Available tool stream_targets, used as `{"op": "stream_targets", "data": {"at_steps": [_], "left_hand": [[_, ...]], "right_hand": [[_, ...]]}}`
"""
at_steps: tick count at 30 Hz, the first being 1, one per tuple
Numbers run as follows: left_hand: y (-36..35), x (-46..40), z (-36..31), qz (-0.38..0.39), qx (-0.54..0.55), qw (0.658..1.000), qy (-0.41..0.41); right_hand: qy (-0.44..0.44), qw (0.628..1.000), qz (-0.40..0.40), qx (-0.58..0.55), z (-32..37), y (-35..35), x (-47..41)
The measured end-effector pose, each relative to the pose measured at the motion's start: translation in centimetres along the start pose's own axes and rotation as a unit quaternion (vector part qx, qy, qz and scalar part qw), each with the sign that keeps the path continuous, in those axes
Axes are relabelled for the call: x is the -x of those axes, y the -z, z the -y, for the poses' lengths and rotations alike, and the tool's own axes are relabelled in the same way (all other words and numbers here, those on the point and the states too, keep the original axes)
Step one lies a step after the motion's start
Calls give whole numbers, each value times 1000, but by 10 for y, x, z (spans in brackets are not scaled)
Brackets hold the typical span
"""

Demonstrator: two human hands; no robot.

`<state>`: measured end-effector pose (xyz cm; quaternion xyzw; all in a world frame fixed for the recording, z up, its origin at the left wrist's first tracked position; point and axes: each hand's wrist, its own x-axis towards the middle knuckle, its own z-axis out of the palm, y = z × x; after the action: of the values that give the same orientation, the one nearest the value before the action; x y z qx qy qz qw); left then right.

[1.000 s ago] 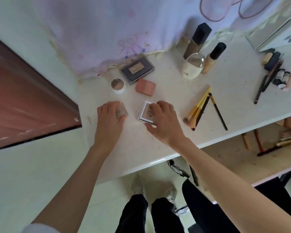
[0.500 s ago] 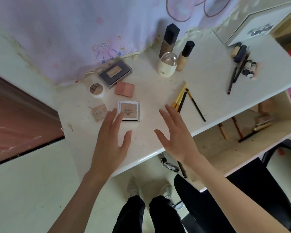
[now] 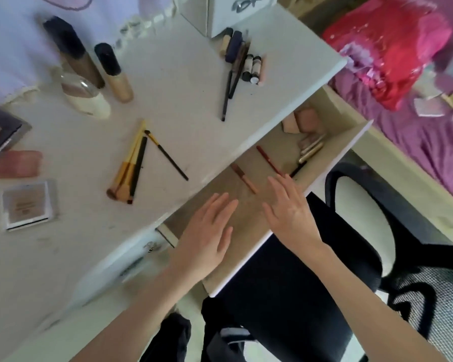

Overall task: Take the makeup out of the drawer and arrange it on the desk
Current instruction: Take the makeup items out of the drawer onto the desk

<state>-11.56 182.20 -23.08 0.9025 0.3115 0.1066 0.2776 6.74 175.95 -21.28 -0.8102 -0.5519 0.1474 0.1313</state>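
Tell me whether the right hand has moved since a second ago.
Yes. The right hand left the square compact on the desk and moved right, over the open drawer.

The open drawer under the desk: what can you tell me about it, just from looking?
The drawer is pulled out from under the white desk. It looks like pale, beige board with a white front edge. Inside lie a few slim pencils, some pale tubes and peach-coloured sponges at the far end. Both hands, left hand and right hand, hover over its near part with fingers straight, holding nothing. A black chair stands by it.
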Motion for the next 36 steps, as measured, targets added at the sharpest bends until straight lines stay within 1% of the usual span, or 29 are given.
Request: {"op": "stream_targets", "data": {"at_steps": [5, 7, 9, 13, 15, 16, 19, 21, 24, 26, 28, 32, 36], "left_hand": [[-65, -67, 2, 88, -73, 993, 32], [-82, -92, 6, 107, -116, 987, 32], [-94, -112, 13, 127, -145, 981, 18], [-107, -139, 34, 162, -181, 970, 12], [-113, -149, 41, 191, -202, 960, 11], [-117, -153, 44, 200, -207, 958, 9], [-130, -166, 49, 189, -205, 960, 2], [-137, -177, 48, 167, -222, 960, -22], [-144, -197, 41, 155, -217, 963, -43], [-148, -207, 36, 168, -205, 963, -42], [-148, -213, 30, 163, -197, 966, -36], [-149, -210, 26, 115, -195, 974, 0], [-152, -196, 31, 63, -209, 976, 6]], "right_hand": [[-22, 998, 23, 54, -84, 5, -39], [-19, 992, 50, 111, -112, 7, -62], [-21, 979, 95, 181, -136, 6, -89], [-63, 940, 185, 282, -162, 0, -138], [-69, 923, 220, 309, -170, -3, -157], [-67, 920, 230, 309, -174, -5, -165], [-74, 926, 232, 290, -183, -9, -185], [-74, 928, 219, 294, -185, -10, -195], [-42, 913, 233, 331, -189, -14, -200], [-22, 910, 232, 343, -192, -18, -201], [0, 908, 227, 352, -193, -19, -203], [18, 878, 275, 391, -193, -20, -207], [65, 879, 279, 382, -191, -23, -201]]}}
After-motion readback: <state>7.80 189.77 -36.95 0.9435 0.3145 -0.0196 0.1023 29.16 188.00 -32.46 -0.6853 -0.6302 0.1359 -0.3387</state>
